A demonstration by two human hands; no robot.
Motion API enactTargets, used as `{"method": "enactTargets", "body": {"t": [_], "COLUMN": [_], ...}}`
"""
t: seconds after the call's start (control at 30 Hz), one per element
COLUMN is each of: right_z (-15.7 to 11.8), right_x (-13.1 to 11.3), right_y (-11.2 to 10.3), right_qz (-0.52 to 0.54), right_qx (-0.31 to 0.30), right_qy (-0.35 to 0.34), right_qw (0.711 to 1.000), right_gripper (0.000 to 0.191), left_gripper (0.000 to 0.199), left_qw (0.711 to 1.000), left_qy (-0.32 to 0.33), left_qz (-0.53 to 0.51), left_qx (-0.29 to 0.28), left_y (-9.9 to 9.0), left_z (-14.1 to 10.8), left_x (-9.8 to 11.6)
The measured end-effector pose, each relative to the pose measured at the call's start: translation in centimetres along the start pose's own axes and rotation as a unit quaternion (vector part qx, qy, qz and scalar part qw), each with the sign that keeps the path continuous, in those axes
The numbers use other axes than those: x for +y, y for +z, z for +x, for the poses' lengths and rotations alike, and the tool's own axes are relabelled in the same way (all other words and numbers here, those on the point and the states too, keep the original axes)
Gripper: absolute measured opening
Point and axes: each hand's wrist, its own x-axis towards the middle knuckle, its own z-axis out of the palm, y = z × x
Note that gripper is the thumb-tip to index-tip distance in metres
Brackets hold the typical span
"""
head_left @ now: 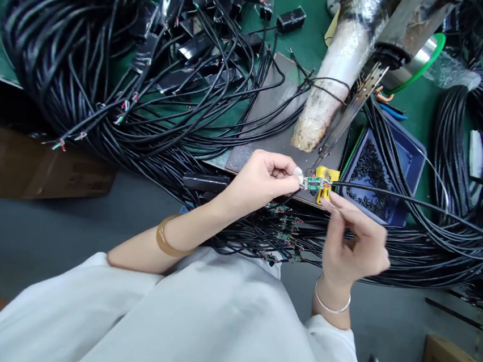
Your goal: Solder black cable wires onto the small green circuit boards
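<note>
A small green circuit board (313, 183) with fine coloured wires at both ends lies over a yellow holder (327, 178) at the table's front edge. My left hand (267, 175) pinches the board's left end between thumb and forefinger; something white covers a fingertip there. From the board's right end a black cable (394, 192) runs off to the right. Just below that joint, my right hand (353, 234) is closed, thumb and forefinger pinching what looks like a thin pale wire. Directly above the board stands the metal tip of a soldering iron (328, 146).
A wrapped pipe (328, 98) slants down close above my hands. Right of it sit a solder spool (415, 64) and a blue tray (417, 158) of small black pieces. Black cable bundles (76, 34) crowd the left; several wired boards (288, 228) hang at the front edge.
</note>
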Motion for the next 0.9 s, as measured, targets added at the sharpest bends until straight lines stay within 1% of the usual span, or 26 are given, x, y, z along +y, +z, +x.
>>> {"method": "enactTargets", "body": {"t": [0.07, 0.13, 0.23, 0.33, 0.43, 0.63, 0.73, 0.8, 0.9], "right_z": [0.6, 1.2, 1.9, 2.2, 2.4, 2.7, 2.7, 2.5, 2.3], "right_x": [0.0, 0.1, 0.3, 0.4, 0.3, -0.2, -0.4, -0.4, -0.2], "right_y": [0.8, 1.6, 2.2, 2.2, 2.1, 1.9, 1.9, 2.0, 2.1], "right_qz": [-0.038, -0.029, -0.008, -0.011, -0.011, -0.012, -0.024, -0.031, -0.043], "right_qx": [0.008, 0.001, -0.002, -0.005, -0.004, -0.004, 0.005, 0.01, -0.003], "right_qy": [-0.053, -0.071, -0.06, -0.051, -0.053, -0.05, -0.066, -0.08, -0.088], "right_qw": [0.998, 0.997, 0.998, 0.999, 0.999, 0.999, 0.998, 0.996, 0.995], "right_gripper": [0.026, 0.02, 0.015, 0.013, 0.012, 0.016, 0.017, 0.018, 0.02], "left_gripper": [0.012, 0.011, 0.01, 0.01, 0.01, 0.008, 0.008, 0.009, 0.01], "left_qw": [1.0, 1.0, 1.0, 0.999, 0.998, 0.998, 0.998, 0.998, 0.999], "left_qy": [0.005, 0.01, 0.014, 0.019, 0.025, 0.031, 0.03, 0.025, 0.017], "left_qz": [-0.002, -0.004, -0.007, 0.001, 0.005, -0.017, -0.021, -0.011, 0.024], "left_qx": [0.001, 0.004, 0.023, 0.047, 0.058, 0.053, 0.048, 0.048, 0.042], "left_y": [0.0, 0.2, 0.4, 0.6, 0.7, 0.8, 0.7, 0.6, 0.4], "left_z": [0.1, 0.1, 0.2, 0.4, 0.5, 0.3, 0.3, 0.3, 0.3], "left_x": [0.0, -0.1, 0.0, 0.0, 0.1, 0.5, 0.6, 0.6, 0.4]}}
